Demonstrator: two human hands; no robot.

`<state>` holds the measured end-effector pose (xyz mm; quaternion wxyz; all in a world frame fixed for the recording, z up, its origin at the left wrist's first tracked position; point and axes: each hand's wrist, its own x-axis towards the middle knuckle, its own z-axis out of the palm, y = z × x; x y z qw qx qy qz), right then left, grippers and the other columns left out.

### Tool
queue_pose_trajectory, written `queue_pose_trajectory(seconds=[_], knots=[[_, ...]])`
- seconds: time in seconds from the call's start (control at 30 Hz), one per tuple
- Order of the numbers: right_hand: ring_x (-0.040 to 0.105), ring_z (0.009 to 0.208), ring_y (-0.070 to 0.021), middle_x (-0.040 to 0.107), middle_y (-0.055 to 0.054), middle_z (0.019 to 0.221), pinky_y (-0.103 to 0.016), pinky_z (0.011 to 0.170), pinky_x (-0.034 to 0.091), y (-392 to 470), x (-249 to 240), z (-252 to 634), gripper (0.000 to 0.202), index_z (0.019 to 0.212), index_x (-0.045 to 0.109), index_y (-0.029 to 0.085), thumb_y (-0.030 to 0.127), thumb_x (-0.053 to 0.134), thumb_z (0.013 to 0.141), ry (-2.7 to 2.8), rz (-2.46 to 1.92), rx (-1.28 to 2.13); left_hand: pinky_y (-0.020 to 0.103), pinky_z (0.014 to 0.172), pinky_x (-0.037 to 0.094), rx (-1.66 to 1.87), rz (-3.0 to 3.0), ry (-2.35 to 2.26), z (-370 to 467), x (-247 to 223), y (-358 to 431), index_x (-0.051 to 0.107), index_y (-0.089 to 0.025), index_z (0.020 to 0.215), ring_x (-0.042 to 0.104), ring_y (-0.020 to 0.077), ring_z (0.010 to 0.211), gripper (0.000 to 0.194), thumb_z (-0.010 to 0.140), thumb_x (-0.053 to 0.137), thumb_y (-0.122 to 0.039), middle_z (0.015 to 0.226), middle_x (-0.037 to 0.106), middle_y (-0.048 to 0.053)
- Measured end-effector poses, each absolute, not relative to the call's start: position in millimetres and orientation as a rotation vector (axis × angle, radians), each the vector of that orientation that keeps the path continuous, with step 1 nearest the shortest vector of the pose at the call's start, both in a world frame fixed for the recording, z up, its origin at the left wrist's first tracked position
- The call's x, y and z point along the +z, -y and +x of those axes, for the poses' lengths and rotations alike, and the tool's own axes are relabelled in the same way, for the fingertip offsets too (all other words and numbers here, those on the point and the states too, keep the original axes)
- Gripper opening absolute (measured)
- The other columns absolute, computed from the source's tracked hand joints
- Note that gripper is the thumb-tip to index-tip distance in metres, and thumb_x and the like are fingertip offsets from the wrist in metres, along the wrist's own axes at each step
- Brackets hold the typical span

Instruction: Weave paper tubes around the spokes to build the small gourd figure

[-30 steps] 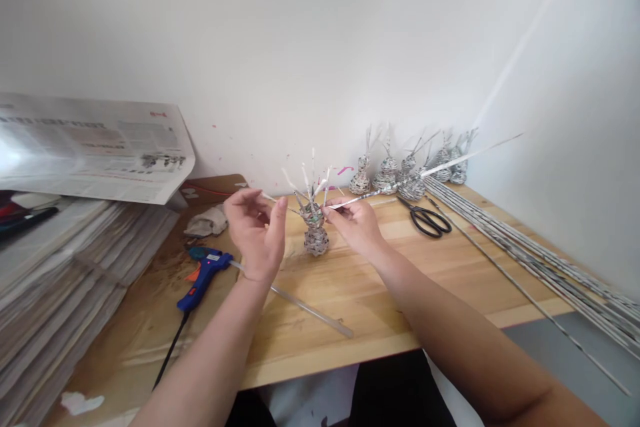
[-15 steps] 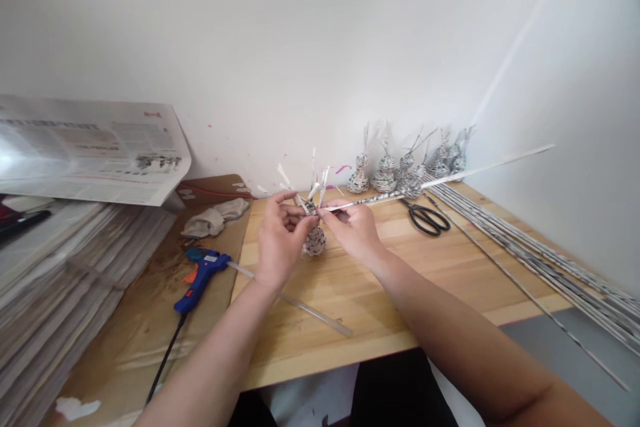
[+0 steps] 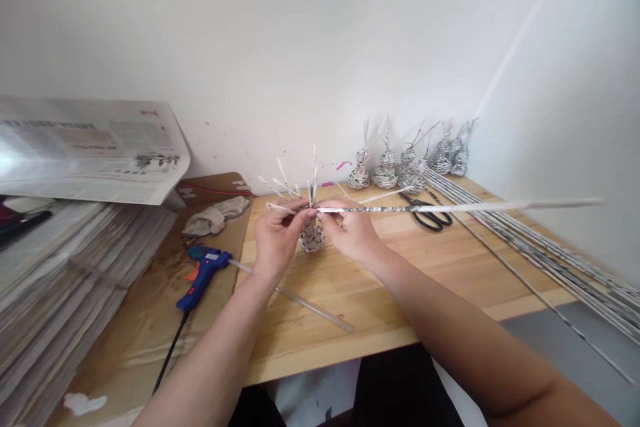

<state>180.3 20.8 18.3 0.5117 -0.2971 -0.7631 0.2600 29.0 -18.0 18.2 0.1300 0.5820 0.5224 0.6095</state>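
Between my hands is a small woven newspaper gourd, its round lower part showing below my fingers and several paper spokes sticking up and outward from its top. My left hand is closed round the gourd's upper part from the left. With thumb and fingers my right hand pinches a long rolled-paper strip close to the gourd. That strip runs out to the right, nearly level, above the table. My fingers hide the spot where strip and gourd meet.
Several finished-looking woven gourds line the wall. Black scissors and a bundle of paper rods lie at right. On the left are a blue glue gun with a glue stick, a cloth and a newspaper stack.
The long strip's free end has swung down and toward me, from slanting upward to nearly level. The gourd's spokes have shifted their angle, and my left fingers have closed in more around its top.
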Motion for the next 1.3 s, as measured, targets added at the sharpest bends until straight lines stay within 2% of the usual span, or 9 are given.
queue_pose_trajectory(seconds=[0.17, 0.3, 0.47, 0.6, 0.73, 0.9, 1.07, 1.2, 1.3], knots=[[0.072, 0.085, -0.0202, 0.076, -0.008, 0.091, -0.033, 0.079, 0.057, -15.6, 21.6, 179.8, 0.012, 0.086, 0.073, 0.018, 0.025, 0.064, 0.083, 1.772, -0.749, 0.754, 0.023, 0.066, 0.053, 1.804, 1.754, -1.472, 30.0, 19.1, 19.0, 0.076, -0.018, 0.087, 0.064, 0.0129, 0.072, 0.017, 0.081, 0.071, -0.033, 0.079, 0.070, 0.002], [0.072, 0.077, -0.0191, 0.076, -0.007, 0.083, -0.030, 0.069, 0.059, -12.4, 25.1, 179.3, 0.019, 0.087, 0.072, 0.017, 0.035, 0.066, 0.083, 1.635, -0.753, 0.941, 0.021, 0.059, 0.050, 1.731, 1.661, -1.398, 28.2, 20.0, 18.0, 0.070, -0.016, 0.086, 0.059, 0.0104, 0.063, 0.018, 0.082, 0.069, -0.034, 0.078, 0.067, 0.001], [0.071, 0.077, -0.0190, 0.075, -0.007, 0.084, -0.031, 0.070, 0.059, -15.0, 23.9, 180.0, 0.020, 0.087, 0.072, 0.018, 0.036, 0.063, 0.085, 1.604, -0.815, 0.899, 0.020, 0.058, 0.048, 1.696, 1.644, -1.349, 24.3, 16.7, 15.7, 0.064, -0.017, 0.086, 0.054, 0.0100, 0.061, 0.021, 0.084, 0.067, -0.037, 0.072, 0.061, -0.001], [0.071, 0.080, -0.0187, 0.074, -0.006, 0.086, -0.031, 0.071, 0.059, -16.8, 20.4, 180.7, 0.023, 0.090, 0.071, 0.020, 0.041, 0.061, 0.088, 1.613, -0.804, 0.882, 0.021, 0.061, 0.049, 1.648, 1.739, -1.355, 21.5, 16.0, 15.5, 0.063, -0.017, 0.092, 0.057, 0.0113, 0.067, 0.020, 0.088, 0.061, -0.037, 0.077, 0.062, 0.001], [0.071, 0.079, -0.0193, 0.074, -0.006, 0.085, -0.032, 0.071, 0.060, -18.1, 18.5, 180.8, 0.025, 0.089, 0.071, 0.021, 0.044, 0.061, 0.088, 1.619, -0.818, 0.873, 0.021, 0.061, 0.049, 1.632, 1.739, -1.359, 20.4, 16.3, 15.3, 0.063, -0.017, 0.090, 0.057, 0.0110, 0.065, 0.021, 0.085, 0.064, -0.038, 0.077, 0.063, 0.001], [0.071, 0.076, -0.0188, 0.074, -0.005, 0.081, -0.031, 0.069, 0.058, -19.5, 18.8, 181.7, 0.026, 0.086, 0.071, 0.020, 0.044, 0.061, 0.088, 1.637, -0.839, 0.866, 0.022, 0.058, 0.048, 1.577, 1.750, -1.398, 21.5, 17.3, 14.6, 0.067, -0.016, 0.083, 0.060, 0.0113, 0.061, 0.022, 0.077, 0.073, -0.037, 0.074, 0.068, 0.002], [0.070, 0.075, -0.0163, 0.074, -0.004, 0.081, -0.026, 0.067, 0.055, -17.2, 22.7, 182.6, 0.020, 0.087, 0.069, 0.018, 0.036, 0.059, 0.089, 1.742, -0.767, 0.887, 0.022, 0.060, 0.047, 1.539, 1.816, -1.434, 18.9, 20.8, 14.9, 0.065, -0.017, 0.079, 0.061, 0.0123, 0.062, 0.019, 0.081, 0.068, -0.035, 0.073, 0.068, 0.001], [0.069, 0.080, -0.0171, 0.073, -0.004, 0.088, -0.029, 0.074, 0.053, -16.8, 22.8, 182.8, 0.014, 0.098, 0.066, 0.019, 0.021, 0.060, 0.085, 1.857, -0.733, 0.662, 0.021, 0.057, 0.044, 1.471, 1.867, -1.579, 10.5, 22.7, 14.2, 0.062, -0.018, 0.081, 0.057, 0.0112, 0.057, 0.016, 0.085, 0.061, -0.034, 0.067, 0.064, -0.001], [0.066, 0.095, -0.0220, 0.072, -0.008, 0.098, -0.038, 0.089, 0.049, -15.8, 23.5, 185.1, 0.011, 0.094, 0.066, 0.020, 0.022, 0.062, 0.085, 1.895, -0.727, 0.318, 0.020, 0.051, 0.042, 1.480, 1.790, -1.556, 5.2, 20.8, 11.9, 0.060, -0.019, 0.087, 0.054, 0.0108, 0.054, 0.015, 0.086, 0.059, -0.034, 0.064, 0.060, -0.002]])
